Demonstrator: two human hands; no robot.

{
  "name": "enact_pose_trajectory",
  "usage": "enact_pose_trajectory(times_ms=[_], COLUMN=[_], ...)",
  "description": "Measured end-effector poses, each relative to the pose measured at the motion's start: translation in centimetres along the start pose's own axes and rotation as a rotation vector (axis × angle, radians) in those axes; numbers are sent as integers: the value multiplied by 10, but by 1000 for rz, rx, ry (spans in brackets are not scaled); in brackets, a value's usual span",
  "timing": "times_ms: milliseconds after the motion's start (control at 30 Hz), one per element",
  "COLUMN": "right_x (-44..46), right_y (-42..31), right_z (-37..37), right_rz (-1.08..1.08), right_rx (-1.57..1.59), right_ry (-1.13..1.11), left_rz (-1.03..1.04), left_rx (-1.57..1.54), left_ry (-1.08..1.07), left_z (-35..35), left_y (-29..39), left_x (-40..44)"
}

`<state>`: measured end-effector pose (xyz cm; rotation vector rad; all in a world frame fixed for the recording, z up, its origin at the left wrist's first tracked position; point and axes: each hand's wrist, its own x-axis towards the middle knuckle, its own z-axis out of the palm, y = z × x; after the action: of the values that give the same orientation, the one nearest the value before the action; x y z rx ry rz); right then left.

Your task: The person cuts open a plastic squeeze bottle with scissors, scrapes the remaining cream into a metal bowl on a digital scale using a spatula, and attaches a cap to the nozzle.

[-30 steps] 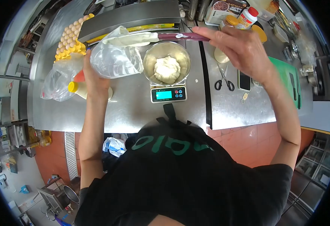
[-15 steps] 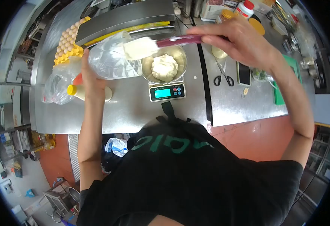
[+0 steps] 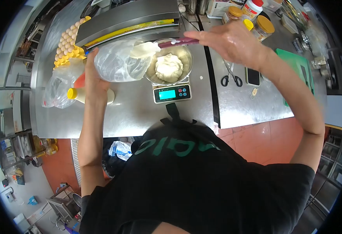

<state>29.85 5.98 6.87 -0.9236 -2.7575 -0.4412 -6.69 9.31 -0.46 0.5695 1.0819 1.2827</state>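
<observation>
My left hand is closed around a clear plastic container, tipped on its side with white cream smeared inside. In my right hand is a spatula with a maroon handle and a cream-coated white blade. That blade lies at the container's mouth end; whether it touches the wall I cannot tell. Just right of the container, a metal bowl holds a mound of white cream. The bowl sits on a digital scale with a lit display.
A yellow-capped bottle and a plastic bag lie near my left forearm, below an egg tray. Scissors, a phone and a green board are at right. A wrap dispenser stands behind.
My right hand has shifted left with the spatula, and its blade has turned at the container's mouth. The container has rotated slightly in my left hand. The bowl stays on the scale.
</observation>
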Motion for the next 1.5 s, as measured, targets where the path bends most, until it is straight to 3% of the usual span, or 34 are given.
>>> enact_pose_trajectory(times_ms=[67, 133, 200, 267, 333, 367, 433, 533, 600, 633, 700, 733, 800, 1033, 1500], right_x=[-6, -11, -18, -22, -19, -22, -31, -53, -60, -58, -60, -56, -50, -24, 1], right_y=[-5, -13, -26, -32, -36, -39, -41, -33, -19, -15, -11, -10, -9, -19, -60], right_z=[9, 17, 37, 43, 28, 27, 26, 28, 33, 42, 28, 14, -4, -53, -65], right_rz=[111, 168, 252, 267, 808, 811, 992, 933, 982, 690, 398, 405, 292, 176, 15], right_rx=[298, 373, 823, 980, 1718, 1720, 2124, 2197, 2080, 1425, 422, 421, -24, -285, -325], right_ry=[-16, -110, -11, -6, -470, -468, -410, -251, -256, 50, 232, 230, -5, -22, -60], left_rz=[42, 64, 86, 113, 142, 173, 199, 273, 312, 355, 394, 420, 443, 530, 632], left_rx=[-27, -36, -42, -60, -72, -85, -115, -151, -151, -87, -22, 25, 74, 283, 394], left_ry=[88, 41, -8, 6, 19, 33, 38, 73, 101, 112, 117, 135, 146, 153, 275], left_z=[7, 8, 10, 12, 17, 20, 19, 27, 26, 20, 26, 39, 49, 65, 71], left_y=[0, 1, 2, 2, 5, 8, 20, 41, 47, 50, 51, 50, 48, 33, 21], left_x=[-2, -2, -2, -2, -4, -5, 0, -5, -6, -3, -6, -18, -22, -20, -13])
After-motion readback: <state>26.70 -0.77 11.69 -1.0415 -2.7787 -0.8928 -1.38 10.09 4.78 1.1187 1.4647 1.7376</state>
